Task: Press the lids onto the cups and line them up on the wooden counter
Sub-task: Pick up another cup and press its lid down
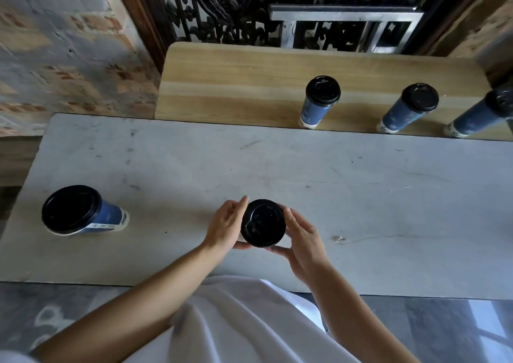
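A black lid sits on a cup directly below me on the grey table; the cup's body is hidden under the lid. My left hand cups its left side, thumb beneath and fingers partly spread. My right hand grips its right side. Another lidded blue cup stands at the table's left. Three lidded blue cups stand in a row on the wooden counter beyond.
A brick wall rises at the left. A black ornate iron grille and a metal frame stand behind the counter. My white garment hangs below the table's near edge.
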A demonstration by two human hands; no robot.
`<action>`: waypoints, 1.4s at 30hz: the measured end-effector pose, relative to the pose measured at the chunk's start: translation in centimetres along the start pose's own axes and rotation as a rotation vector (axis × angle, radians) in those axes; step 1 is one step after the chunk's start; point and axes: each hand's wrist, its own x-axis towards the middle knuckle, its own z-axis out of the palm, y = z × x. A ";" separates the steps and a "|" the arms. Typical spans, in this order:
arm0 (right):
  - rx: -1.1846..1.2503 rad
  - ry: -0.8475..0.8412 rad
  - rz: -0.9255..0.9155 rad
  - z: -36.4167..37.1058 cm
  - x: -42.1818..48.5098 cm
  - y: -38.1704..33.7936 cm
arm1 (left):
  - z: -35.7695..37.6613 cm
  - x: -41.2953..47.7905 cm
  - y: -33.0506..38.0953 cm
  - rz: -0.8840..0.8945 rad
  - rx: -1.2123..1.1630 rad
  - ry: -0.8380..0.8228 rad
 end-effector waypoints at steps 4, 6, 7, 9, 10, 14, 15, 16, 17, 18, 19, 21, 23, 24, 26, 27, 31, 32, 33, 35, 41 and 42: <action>-0.037 0.018 -0.015 0.0 0.3 0.0 | -1.0 0.5 -0.1 0.074 0.014 -0.120; -0.050 0.046 -0.053 0.2 0.2 0.3 | -0.7 0.4 0.0 0.172 0.025 -0.140; -0.057 0.056 -0.070 0.3 0.2 0.4 | -0.6 0.5 0.0 0.223 0.036 -0.138; -0.067 0.068 -0.093 0.3 0.3 0.4 | -0.5 0.7 0.0 0.290 0.054 -0.141; -0.071 0.072 -0.101 0.4 0.3 0.5 | -0.6 0.9 0.0 0.313 0.061 -0.149; -0.086 0.091 -0.114 0.8 0.4 0.2 | -0.8 1.3 0.0 0.354 0.087 -0.183; -0.085 0.091 -0.111 0.8 0.4 0.0 | -0.8 1.3 0.1 0.358 0.089 -0.186; -0.078 0.090 -0.103 0.8 0.5 -0.2 | -0.7 1.3 0.0 0.361 0.091 -0.185; -0.063 0.092 -0.093 0.7 0.4 -0.2 | -0.6 1.2 -0.1 0.365 0.097 -0.179; -0.043 0.098 -0.086 0.7 0.3 -0.2 | -0.6 1.0 -0.3 0.361 0.096 -0.169; -0.017 0.113 -0.080 0.7 0.1 0.0 | -0.5 0.9 -0.6 0.331 0.081 -0.148; 0.056 0.132 -0.082 0.6 -0.7 0.8 | -0.1 0.2 -1.0 0.228 -0.010 -0.093; 0.098 0.096 -0.108 0.7 -1.3 1.6 | 0.5 -0.6 -1.1 0.191 -0.080 -0.023; 0.100 0.073 -0.113 0.8 -1.4 1.8 | 0.8 -1.0 -1.3 0.186 -0.105 0.008; 0.111 0.053 -0.087 0.9 -1.3 1.8 | 1.2 -1.5 -1.4 0.151 -0.145 0.037; 0.119 0.051 -0.066 0.9 -1.2 1.8 | 1.2 -1.6 -1.4 0.125 -0.153 0.033; 0.068 0.038 -0.021 0.5 -0.6 0.9 | 0.4 -0.9 -1.0 0.040 -0.084 -0.004; 0.048 0.030 -0.020 0.3 -0.5 0.7 | 0.2 -0.7 -0.9 0.028 -0.068 -0.015; 0.030 0.021 -0.022 0.2 -0.4 0.6 | 0.1 -0.6 -0.7 0.022 -0.056 -0.026; -0.003 0.019 -0.035 0.0 -0.2 0.5 | -0.1 -0.4 -0.4 0.034 -0.041 -0.054; -0.040 0.046 -0.053 -0.1 0.4 0.6 | -0.9 0.1 0.5 0.189 0.062 -0.186; -0.046 0.051 -0.063 0.0 0.4 0.6 | -1.1 0.3 0.5 0.210 0.083 -0.206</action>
